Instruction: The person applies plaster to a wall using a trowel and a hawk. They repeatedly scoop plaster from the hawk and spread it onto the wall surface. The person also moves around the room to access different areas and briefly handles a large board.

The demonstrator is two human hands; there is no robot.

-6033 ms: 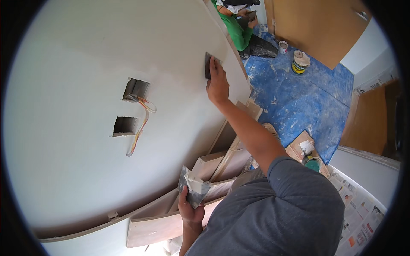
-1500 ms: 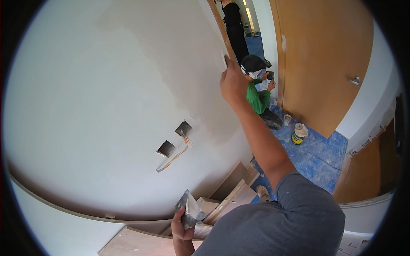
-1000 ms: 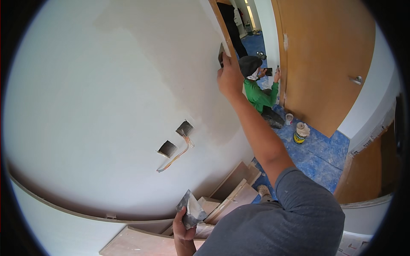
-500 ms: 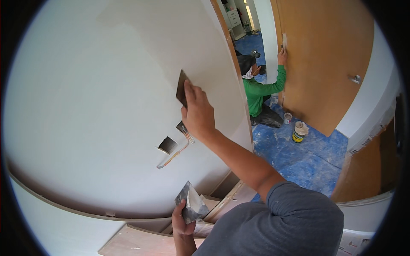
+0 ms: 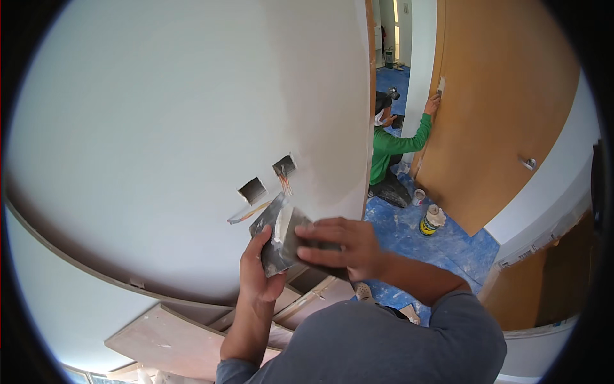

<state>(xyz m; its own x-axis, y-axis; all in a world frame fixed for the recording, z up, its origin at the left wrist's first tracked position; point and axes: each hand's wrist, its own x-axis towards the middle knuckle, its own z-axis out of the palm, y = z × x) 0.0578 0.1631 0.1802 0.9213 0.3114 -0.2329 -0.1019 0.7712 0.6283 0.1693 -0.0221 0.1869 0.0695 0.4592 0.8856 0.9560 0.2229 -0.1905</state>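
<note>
My left hand (image 5: 259,269) grips a grey metal plate (image 5: 265,249) with a ridge of white putty on it. My right hand (image 5: 339,249), slightly blurred, is closed on a broad metal putty knife (image 5: 299,224) held against the plate, beside the putty (image 5: 283,224). Both are in front of the pale wall (image 5: 160,141), just below two square cut-outs (image 5: 252,189), the upper with loose wires (image 5: 285,182) hanging out. A darker damp-looking band runs along the wall's right side.
A co-worker in a green top (image 5: 390,147) kneels beside a wooden door (image 5: 492,109), one hand at its edge. A small tub (image 5: 419,197) and a yellow-labelled can (image 5: 432,221) stand on blue floor covering (image 5: 470,259). Board offcuts (image 5: 160,333) lie along the wall's foot.
My right hand came down from high on the wall to the plate, and my left hand rose with the plate to meet it. The co-worker's hand moved up to the door edge.
</note>
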